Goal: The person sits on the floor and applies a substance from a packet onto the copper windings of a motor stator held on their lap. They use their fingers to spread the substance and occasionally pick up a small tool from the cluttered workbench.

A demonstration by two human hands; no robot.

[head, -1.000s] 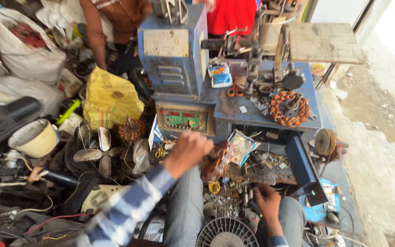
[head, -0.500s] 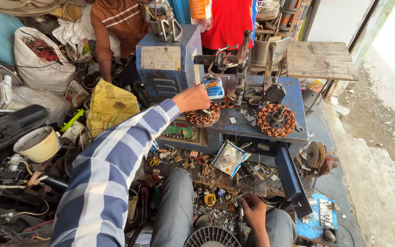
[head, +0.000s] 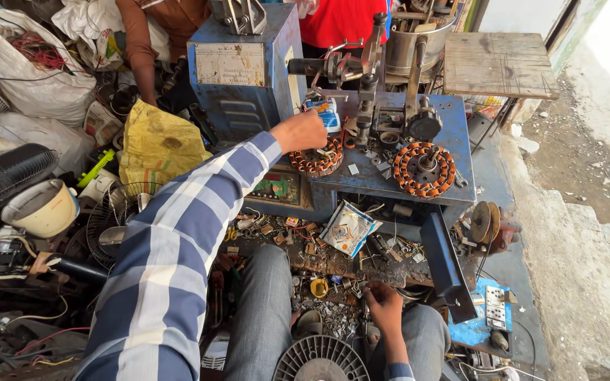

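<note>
Left hand: extended over the blue table, closed on the upper rim of a copper-wound stator; the fingers are curled over the part, so the grip is read as closed.
Right hand: lowered to the cluttered tray by the knees, fingers bent into loose metal scraps; whether anything is pinched cannot be told.
Stator position: at the front left corner of the table, just beside the blue machine housing, near the table edge above the tray.
Second stator: seated on a spindle on the right half of the table, apart from the held one.
Risk, drop: the held stator is gripped from one side only and stands close to the edge; a slip would likely send it down into the tray.
Risk, winding damage: the copper coils are exposed; scraping against the housing or the small parts scattered on the table could nick the wire.
Risk, snag: the checked sleeve passes low over the panel and the tray, so loose items could be dragged.
Risk, cut: the right hand is worked among sharp scraps without being watched.
Risk, crowding: another person's arm is present beyond the yellow bag.
</note>
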